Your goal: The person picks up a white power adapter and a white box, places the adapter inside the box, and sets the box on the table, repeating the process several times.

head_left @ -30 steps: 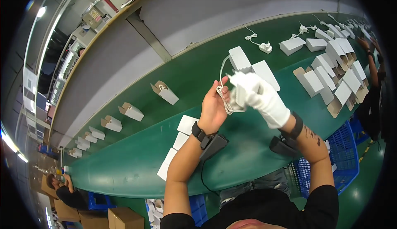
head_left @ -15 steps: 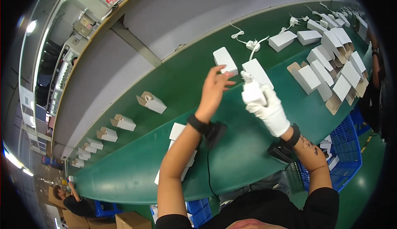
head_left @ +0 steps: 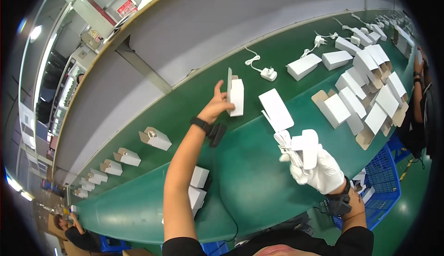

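My bare left hand (head_left: 216, 106) grips a small white box (head_left: 237, 98) at the far side of the green bench, thumb on its front. The box's lid flap stands up, and one finger is raised beside it. In my white-gloved right hand (head_left: 319, 166) is a white power adapter (head_left: 311, 149) with its cable bundled, held above the bench. Just beyond it lies another white box (head_left: 276, 110), and farther back rests an adapter with a loose cord (head_left: 268, 74).
Open white boxes (head_left: 365, 89) are heaped at the right. More closed boxes (head_left: 303, 66) and adapters line the back strip. Several open boxes (head_left: 155, 138) form a row at left. A blue crate (head_left: 386, 182) stands below right; co-workers are at both ends.
My left hand has moved left and now holds the box, whose flap has come up. My right hand has drawn nearer with the adapter. The view has shifted slightly.
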Demonstrator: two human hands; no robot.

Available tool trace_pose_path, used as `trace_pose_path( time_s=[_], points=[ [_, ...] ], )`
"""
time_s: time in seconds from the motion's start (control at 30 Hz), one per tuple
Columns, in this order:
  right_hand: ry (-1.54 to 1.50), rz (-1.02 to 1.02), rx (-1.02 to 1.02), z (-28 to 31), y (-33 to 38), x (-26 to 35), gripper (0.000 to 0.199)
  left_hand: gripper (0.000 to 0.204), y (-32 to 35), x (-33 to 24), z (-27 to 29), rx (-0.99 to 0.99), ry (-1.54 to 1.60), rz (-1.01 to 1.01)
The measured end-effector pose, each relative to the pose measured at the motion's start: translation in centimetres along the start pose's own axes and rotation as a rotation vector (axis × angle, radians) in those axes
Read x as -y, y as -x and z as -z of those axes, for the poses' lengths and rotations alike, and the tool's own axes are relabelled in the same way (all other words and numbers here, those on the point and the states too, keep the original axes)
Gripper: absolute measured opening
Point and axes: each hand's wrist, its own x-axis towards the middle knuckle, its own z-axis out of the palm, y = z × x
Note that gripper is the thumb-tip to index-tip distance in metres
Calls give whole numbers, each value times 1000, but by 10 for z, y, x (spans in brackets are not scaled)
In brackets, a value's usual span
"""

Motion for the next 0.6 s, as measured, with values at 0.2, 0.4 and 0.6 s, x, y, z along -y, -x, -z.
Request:
trace_pose_path(
  time_s=[0.2, 0.4, 0.6],
  points=[
    [-79, -131, 39, -8, -4, -2, 62, 92, 81, -8, -11, 385, -28, -38],
    [43, -279, -52, 18, -33, -21, 55, 85, 110, -1, -41, 609, -427, -284],
    [1846, 279, 147, 23, -56, -21, 31, 84, 116, 33, -63, 551, -368, -267]
  ],
)
